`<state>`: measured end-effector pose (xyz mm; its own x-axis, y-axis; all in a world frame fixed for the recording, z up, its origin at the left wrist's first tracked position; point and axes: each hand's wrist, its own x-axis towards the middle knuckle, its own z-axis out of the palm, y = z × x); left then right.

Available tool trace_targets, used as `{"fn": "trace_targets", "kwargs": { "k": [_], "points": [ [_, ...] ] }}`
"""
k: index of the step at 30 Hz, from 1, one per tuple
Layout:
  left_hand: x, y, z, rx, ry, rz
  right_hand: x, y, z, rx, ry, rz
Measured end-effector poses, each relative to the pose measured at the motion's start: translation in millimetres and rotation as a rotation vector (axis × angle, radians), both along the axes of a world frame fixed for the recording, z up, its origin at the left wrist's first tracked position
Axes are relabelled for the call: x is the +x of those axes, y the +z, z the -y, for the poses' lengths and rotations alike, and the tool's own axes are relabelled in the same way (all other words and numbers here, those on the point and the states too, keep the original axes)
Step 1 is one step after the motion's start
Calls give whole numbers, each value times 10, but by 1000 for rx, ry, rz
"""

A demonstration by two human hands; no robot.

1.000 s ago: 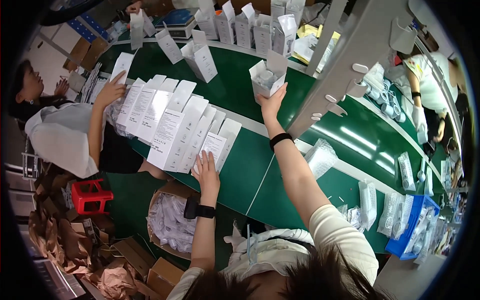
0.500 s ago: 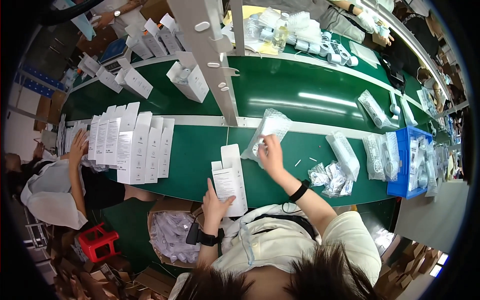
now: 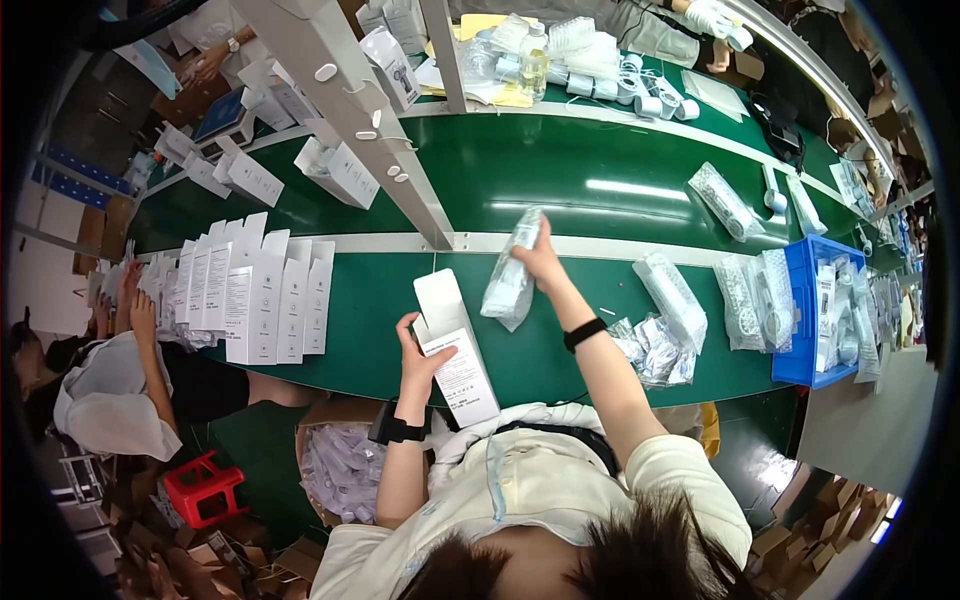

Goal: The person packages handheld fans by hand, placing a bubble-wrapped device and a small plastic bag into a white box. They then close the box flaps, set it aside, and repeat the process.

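Observation:
My left hand [image 3: 420, 365] grips a white carton [image 3: 462, 375] by its upper part, thumb over the printed front and fingers at its left side. The carton leans, its top flap standing up and its lower end near my body. In my right hand [image 3: 541, 262] is a bubble-wrapped package [image 3: 508, 285], held by its upper end and slanting beside the carton, apart from it. What the wrap contains is too blurred to make out.
Several white cartons [image 3: 255, 300] stand in rows at left, near a co-worker's arm [image 3: 148, 330]. On the right lie small clear packets [image 3: 660, 352], another bubble-wrapped package [image 3: 672, 300] and a filled blue bin [image 3: 785, 355]. A metal post [image 3: 350, 110] rises at the table's rail.
My right hand has closed on the bubble-wrapped package and turned it more upright. My left hand has shifted up the carton, which now leans further to the left at its top.

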<state>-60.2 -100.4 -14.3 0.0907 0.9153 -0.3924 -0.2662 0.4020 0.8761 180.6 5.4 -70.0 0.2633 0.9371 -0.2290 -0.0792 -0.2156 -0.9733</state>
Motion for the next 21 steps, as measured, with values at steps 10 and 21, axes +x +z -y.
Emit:
{"fn": "trace_targets", "kwargs": {
  "k": [10, 21],
  "points": [
    [918, 517, -479, 699, -460, -717, 99, 1642, 582, 495, -674, -572],
    [1113, 160, -615, 1079, -258, -527, 107, 1543, 776, 636, 144, 990]
  ]
}}
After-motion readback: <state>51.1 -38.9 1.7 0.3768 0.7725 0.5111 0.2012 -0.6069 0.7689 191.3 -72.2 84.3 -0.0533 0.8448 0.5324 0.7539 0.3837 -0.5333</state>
